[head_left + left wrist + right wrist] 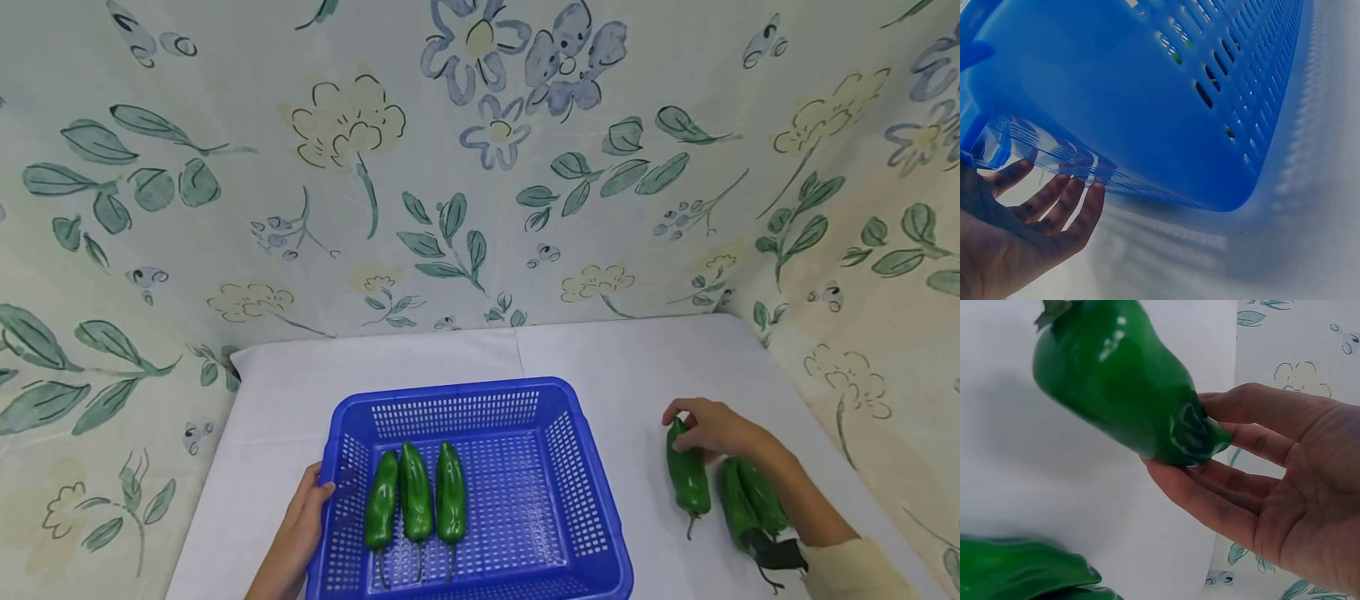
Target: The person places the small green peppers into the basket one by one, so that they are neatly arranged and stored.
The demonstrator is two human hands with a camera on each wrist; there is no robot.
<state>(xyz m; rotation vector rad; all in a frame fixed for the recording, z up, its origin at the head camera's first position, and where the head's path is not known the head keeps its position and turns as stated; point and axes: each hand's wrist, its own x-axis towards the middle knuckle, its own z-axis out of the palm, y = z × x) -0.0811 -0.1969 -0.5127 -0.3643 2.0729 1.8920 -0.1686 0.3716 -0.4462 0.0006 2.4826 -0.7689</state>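
Observation:
My right hand (712, 427) holds a green pepper (688, 479) by its pointed end, the thumb on one side and fingers on the other. In the right wrist view this pepper (1113, 378) has its stem end away from the palm. My left hand (300, 512) grips the left side of a blue plastic basket (592, 450), thumb at the rim. The left wrist view shows the fingers (1088, 215) against the basket's outer wall (1147, 125). Inside the basket, three green peppers (417, 492) lie side by side, stems toward me.
Beside my right forearm, more green peppers (738, 504) lie together on the white tablecloth (637, 367), partly covered by the sleeve and a black strap. Floral cloth (450, 208) hangs behind the table and along both sides.

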